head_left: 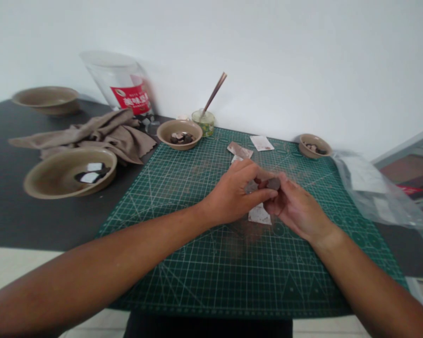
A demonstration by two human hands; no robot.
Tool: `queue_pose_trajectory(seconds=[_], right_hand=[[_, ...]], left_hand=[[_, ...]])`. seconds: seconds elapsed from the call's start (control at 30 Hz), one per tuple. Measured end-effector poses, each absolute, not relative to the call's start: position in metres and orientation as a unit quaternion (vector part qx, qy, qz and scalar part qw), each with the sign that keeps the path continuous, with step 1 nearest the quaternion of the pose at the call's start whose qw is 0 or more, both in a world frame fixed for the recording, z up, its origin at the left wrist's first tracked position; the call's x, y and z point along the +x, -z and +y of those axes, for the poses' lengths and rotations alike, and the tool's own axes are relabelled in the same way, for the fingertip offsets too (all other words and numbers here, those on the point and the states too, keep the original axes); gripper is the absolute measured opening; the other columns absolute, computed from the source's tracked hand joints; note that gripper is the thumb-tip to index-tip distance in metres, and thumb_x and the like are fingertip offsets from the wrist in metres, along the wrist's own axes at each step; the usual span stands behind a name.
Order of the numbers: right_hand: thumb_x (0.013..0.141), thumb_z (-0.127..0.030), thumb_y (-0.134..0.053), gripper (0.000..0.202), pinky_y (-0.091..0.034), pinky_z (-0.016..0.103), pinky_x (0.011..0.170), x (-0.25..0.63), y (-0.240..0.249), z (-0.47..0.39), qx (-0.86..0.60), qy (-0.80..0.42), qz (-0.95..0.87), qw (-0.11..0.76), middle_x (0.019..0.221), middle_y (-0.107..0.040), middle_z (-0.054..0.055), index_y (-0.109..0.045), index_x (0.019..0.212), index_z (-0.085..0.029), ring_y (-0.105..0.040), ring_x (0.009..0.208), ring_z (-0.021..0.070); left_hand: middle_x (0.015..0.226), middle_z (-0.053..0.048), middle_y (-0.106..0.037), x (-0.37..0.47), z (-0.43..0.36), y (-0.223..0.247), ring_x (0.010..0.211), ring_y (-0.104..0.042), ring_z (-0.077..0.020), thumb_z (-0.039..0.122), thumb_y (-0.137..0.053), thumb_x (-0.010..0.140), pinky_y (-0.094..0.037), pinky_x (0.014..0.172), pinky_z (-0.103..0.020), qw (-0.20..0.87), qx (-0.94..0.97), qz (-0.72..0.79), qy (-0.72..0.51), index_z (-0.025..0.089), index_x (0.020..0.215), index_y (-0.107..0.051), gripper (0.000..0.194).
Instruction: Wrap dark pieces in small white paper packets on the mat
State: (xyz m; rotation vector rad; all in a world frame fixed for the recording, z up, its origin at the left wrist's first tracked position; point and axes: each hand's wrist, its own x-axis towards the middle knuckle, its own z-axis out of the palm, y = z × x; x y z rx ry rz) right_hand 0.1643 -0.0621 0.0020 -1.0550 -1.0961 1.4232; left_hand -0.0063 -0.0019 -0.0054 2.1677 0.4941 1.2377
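Above the middle of the green cutting mat (197, 263), my two hands meet around a small dark grey-brown round piece (274, 183). My left hand (234, 192) pinches it from the left, with thumb and index finger stretched toward it. From the right, my right hand (296, 204) holds the same piece, its thumb at the edge and its other fingers curled beneath. What exactly the piece is, I cannot make out. Directly below the hands lies a white paper piece (260, 216) with brown smudges, partly hidden. Brown dust marks the mat around it.
Left are a bowl with black-and-white packets (49, 176), a brown cloth (102, 136), another bowl (45, 96) and a clear jar (109, 75). Behind are a bowl of dark pieces (179, 141), a cup with sticks (206, 124) and packets (262, 142). Right: a small bowl (313, 148), a plastic bag (377, 192).
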Motion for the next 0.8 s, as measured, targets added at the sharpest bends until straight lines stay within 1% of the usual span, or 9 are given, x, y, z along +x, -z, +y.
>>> queue_pose_trajectory(seconds=[0.17, 0.33, 0.47, 0.63, 0.73, 0.8], right_hand=[[0.091, -0.055, -0.065, 0.03, -0.047, 0.023, 0.054, 0.1677, -0.0035, -0.0624, -0.404, -0.619, -0.432, 0.517, 0.075, -0.061, -0.001, -0.072, 0.099, -0.027, -0.051, 0.058, 0.0115], [0.086, -0.049, -0.072, 0.031, -0.049, 0.025, 0.057, 0.1713, -0.0076, -0.0642, -0.402, -0.619, -0.433, 0.518, 0.079, -0.061, -0.001, -0.07, 0.109, -0.028, -0.052, 0.061, 0.0127], [0.086, -0.044, -0.074, 0.029, -0.05, 0.025, 0.06, 0.1726, -0.0081, -0.0658, -0.388, -0.633, -0.429, 0.514, 0.08, -0.061, -0.001, -0.068, 0.11, -0.028, -0.055, 0.066, 0.0135], [0.085, -0.039, -0.076, 0.028, -0.051, 0.024, 0.062, 0.1724, -0.007, -0.0665, -0.377, -0.65, -0.425, 0.505, 0.098, -0.067, 0.001, -0.068, 0.11, -0.029, -0.06, 0.075, 0.0135], [0.087, -0.036, -0.074, 0.024, -0.051, 0.022, 0.063, 0.1723, -0.0066, -0.0663, -0.359, -0.658, -0.432, 0.501, 0.099, -0.066, 0.001, -0.068, 0.109, -0.027, -0.061, 0.077, 0.0124], [0.087, -0.034, -0.074, 0.023, -0.051, 0.022, 0.063, 0.1724, -0.0064, -0.0659, -0.354, -0.661, -0.437, 0.497, 0.094, -0.065, 0.0, -0.069, 0.108, -0.027, -0.061, 0.076, 0.0121]], left_hand=[[0.101, -0.004, -0.066, -0.009, -0.0005, 0.0047, 0.101, -0.059, -0.0191, 0.029, -0.065, 0.094, -0.044, 0.095, -0.036, 0.292, 0.822, 0.163, -0.461, 0.022, 0.117, -0.064, 0.024], [0.115, -0.008, -0.065, -0.0118, -0.0011, 0.0031, 0.111, -0.058, -0.0213, 0.029, -0.056, 0.099, -0.045, 0.101, -0.039, 0.321, 0.818, 0.137, -0.458, 0.022, 0.127, -0.062, 0.03], [0.119, -0.008, -0.063, -0.0126, -0.0015, 0.0012, 0.116, -0.058, -0.0219, 0.029, -0.056, 0.099, -0.045, 0.104, -0.039, 0.341, 0.811, 0.121, -0.46, 0.022, 0.127, -0.064, 0.03], [0.12, -0.009, -0.061, -0.012, -0.001, 0.0015, 0.117, -0.058, -0.0229, 0.029, -0.065, 0.094, -0.048, 0.103, -0.04, 0.389, 0.79, 0.102, -0.462, 0.023, 0.12, -0.066, 0.027], [0.124, -0.009, -0.058, -0.01, -0.0025, 0.0035, 0.119, -0.058, -0.0238, 0.029, -0.067, 0.092, -0.052, 0.099, -0.039, 0.46, 0.759, 0.096, -0.45, 0.023, 0.115, -0.066, 0.024], [0.127, -0.009, -0.056, -0.008, -0.0045, 0.0045, 0.112, -0.061, -0.0225, 0.032, -0.068, 0.092, -0.056, 0.09, -0.037, 0.536, 0.72, 0.087, -0.432, 0.022, 0.111, -0.065, 0.021]])
